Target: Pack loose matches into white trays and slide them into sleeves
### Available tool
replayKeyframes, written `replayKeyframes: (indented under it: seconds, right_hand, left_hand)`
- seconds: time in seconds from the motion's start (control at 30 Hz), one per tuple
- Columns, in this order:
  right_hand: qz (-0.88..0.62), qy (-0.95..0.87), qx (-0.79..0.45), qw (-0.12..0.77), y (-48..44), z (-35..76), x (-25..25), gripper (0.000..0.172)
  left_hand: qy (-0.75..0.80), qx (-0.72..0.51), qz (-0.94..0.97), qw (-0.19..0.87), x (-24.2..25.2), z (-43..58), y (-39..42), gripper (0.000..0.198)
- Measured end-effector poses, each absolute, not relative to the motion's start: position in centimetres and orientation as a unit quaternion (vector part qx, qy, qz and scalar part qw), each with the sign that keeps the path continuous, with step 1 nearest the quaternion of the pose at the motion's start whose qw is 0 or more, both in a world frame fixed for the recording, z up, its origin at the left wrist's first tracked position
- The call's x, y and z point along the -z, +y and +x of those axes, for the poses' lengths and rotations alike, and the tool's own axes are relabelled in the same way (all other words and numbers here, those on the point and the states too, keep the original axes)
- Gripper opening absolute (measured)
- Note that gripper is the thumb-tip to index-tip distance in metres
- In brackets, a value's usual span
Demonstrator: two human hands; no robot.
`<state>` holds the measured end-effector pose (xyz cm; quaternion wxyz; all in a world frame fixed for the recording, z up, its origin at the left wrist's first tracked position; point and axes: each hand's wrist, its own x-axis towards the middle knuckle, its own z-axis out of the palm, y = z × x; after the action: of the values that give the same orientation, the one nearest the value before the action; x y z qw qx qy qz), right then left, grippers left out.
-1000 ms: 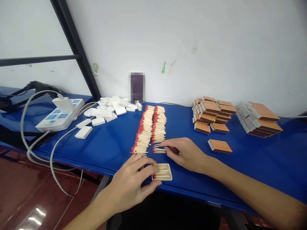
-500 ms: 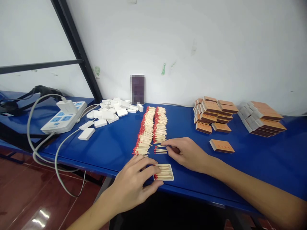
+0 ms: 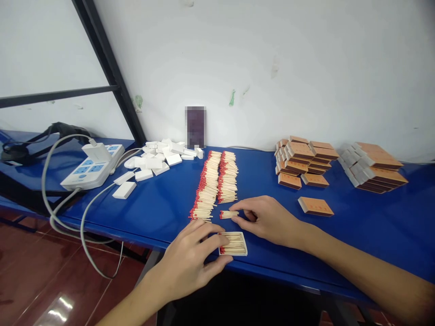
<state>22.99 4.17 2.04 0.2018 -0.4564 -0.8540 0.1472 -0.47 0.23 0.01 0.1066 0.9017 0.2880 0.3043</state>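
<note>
Near the table's front edge lies a white matchbox tray (image 3: 246, 244) with red-headed matches inside. My left hand (image 3: 199, 256) grips it between thumb and fingers, the index finger resting over the matches. Just behind the tray, my right hand (image 3: 263, 219) pinches a small bunch of matches (image 3: 227, 214) between thumb and index finger, heads pointing left. Two long rows of matches run back toward the wall: a left row (image 3: 206, 185) and a right row (image 3: 227, 176), their red heads on the left.
White trays (image 3: 152, 158) are heaped at the back left beside a power strip (image 3: 93, 167) with looping cables. Orange matchbox sleeves (image 3: 302, 156) are stacked on the right. One sleeve (image 3: 316, 206) lies alone, and more piled sleeves (image 3: 377, 167) stand farther right.
My right thumb and index finger have drawn the loose matches together into a tight bunch. My left hand stays on the tray. The view has shifted slightly.
</note>
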Motion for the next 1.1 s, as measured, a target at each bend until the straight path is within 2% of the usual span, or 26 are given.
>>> replayKeyframes:
  seconds: [0.2, 0.33, 0.73, 0.9, 1.1]
  right_hand:
    - [-0.458, -0.846, -0.187, 0.199, 4.0, 23.0, -2.2, 0.016]
    - [-0.467, -0.833, -0.238, 0.174, 3.8, 23.0, -2.6, 0.019]
    - [-0.419, -0.873, -0.150, 0.198, 3.6, 23.1, -1.9, 0.016]
    - [-0.410, -0.871, -0.148, 0.225, 3.7, 23.2, -2.3, 0.015]
    - [-0.365, -0.875, -0.208, 0.242, 2.6, 22.8, -3.6, 0.011]
  left_hand:
    - [0.286, -0.299, 0.903, 0.113, 0.0, -0.5, 0.2, 0.012]
    - [0.285, -0.295, 0.904, 0.123, 0.1, -0.6, 0.2, 0.012]
    - [0.284, -0.305, 0.903, 0.106, -0.2, -0.4, 0.2, 0.012]
    - [0.316, -0.310, 0.888, 0.121, -0.3, -0.3, 0.1, 0.028]
    - [0.359, -0.328, 0.861, 0.149, 0.2, -0.3, 0.0, 0.044]
